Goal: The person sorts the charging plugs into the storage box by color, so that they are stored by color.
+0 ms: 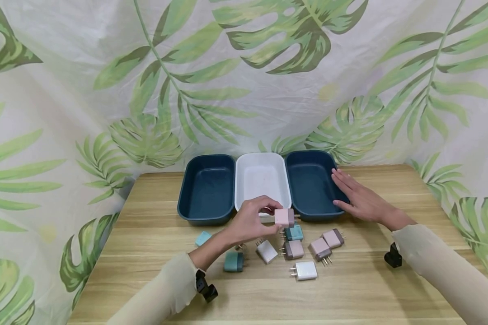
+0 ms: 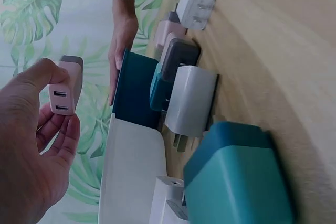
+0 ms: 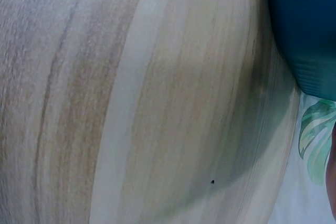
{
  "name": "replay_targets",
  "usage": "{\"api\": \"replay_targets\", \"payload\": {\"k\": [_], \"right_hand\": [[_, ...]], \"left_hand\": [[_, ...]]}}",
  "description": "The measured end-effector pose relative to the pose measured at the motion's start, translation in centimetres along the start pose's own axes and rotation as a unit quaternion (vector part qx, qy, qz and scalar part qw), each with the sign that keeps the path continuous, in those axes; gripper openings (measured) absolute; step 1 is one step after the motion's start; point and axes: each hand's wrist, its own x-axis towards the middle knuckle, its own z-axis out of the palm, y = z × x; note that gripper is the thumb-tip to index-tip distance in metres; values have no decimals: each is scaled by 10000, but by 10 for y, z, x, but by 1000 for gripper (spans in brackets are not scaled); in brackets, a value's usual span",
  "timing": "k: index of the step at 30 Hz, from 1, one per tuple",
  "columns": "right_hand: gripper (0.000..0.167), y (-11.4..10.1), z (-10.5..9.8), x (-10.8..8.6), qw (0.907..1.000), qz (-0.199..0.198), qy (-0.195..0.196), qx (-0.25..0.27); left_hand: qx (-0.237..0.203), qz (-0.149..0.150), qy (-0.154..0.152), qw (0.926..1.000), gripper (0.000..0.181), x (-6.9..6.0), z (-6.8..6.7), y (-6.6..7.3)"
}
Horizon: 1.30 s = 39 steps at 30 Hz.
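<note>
My left hand pinches a pink charger plug with a grey-brown end, above the table in front of the white bin. Two USB ports show on that plug in the left wrist view. With fingers extended, my right hand touches the right side of the right dark blue bin. Below the hands lie several more plugs: a white one, another white one, a teal one, and a pink one. My left forearm partly hides a light teal plug.
A second dark blue bin stands left of the white one, the three side by side along the back of the wooden table. Two pink plugs touch at the right, one of them farther back. A leaf-patterned cloth hangs behind.
</note>
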Motion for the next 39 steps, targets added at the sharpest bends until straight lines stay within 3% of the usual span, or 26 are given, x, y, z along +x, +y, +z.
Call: {"api": "replay_targets", "payload": {"k": [12,20,26,39], "right_hand": [[82,1,0,0,10000,-10,-31,-3],[82,-1,-1,1,9999,63,-70,44],[81,0,0,1,10000,59,-43,55],[80,-1,0,1,9999,113,-22,95]], "left_hand": [[36,-101,461,9989,39,31,-5,-11],[-216,-405,663,9967,39,48,-6,-18],[-382,-622,813,9940,39,61,-2,-24],[-98,-832,969,9918,38,93,12,-38]]}}
